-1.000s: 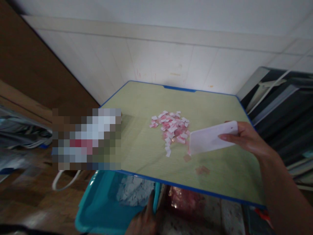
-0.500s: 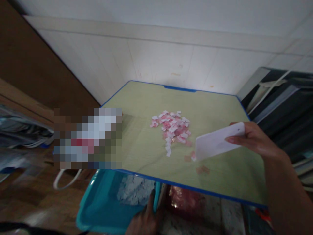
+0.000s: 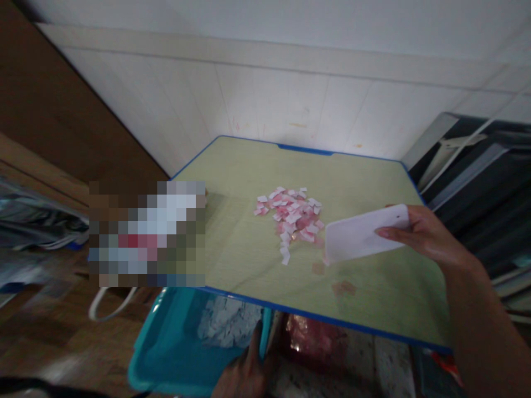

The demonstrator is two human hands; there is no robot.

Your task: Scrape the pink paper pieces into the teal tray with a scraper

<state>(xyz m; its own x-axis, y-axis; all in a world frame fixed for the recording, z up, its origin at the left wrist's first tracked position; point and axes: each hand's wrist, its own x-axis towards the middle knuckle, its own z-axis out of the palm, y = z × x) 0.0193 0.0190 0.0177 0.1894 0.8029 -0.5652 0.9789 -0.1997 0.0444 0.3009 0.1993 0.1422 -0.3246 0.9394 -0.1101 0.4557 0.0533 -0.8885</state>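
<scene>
My right hand [image 3: 427, 235] grips one end of a flat white plastic scraper [image 3: 365, 232] with a small hole near its corner, thumb on the near face. Its free end hovers at or just touches the tabletop, right of a loose heap of small pink and white paper pieces [image 3: 292, 213]; contact is hard to judge. At the bottom, my left hand [image 3: 244, 367] grips the right rim of a teal plastic tub [image 3: 174, 354], one finger lying along the inside. A pile of pale paper-like pieces [image 3: 230, 320] fills the tub's far right part.
The yellow-green table [image 3: 232, 243] has a blue edge and stands against a white panelled wall [image 3: 269, 94]. Below its front edge lies a shiny pink bag [image 3: 311, 334]. Dark flat panels [image 3: 485, 177] lean at the right. A pixelated area covers the table's left side.
My right hand has moved the scraper slightly left and up, nearer the heap. The heap looks the same, and my left hand stays at the tub's rim.
</scene>
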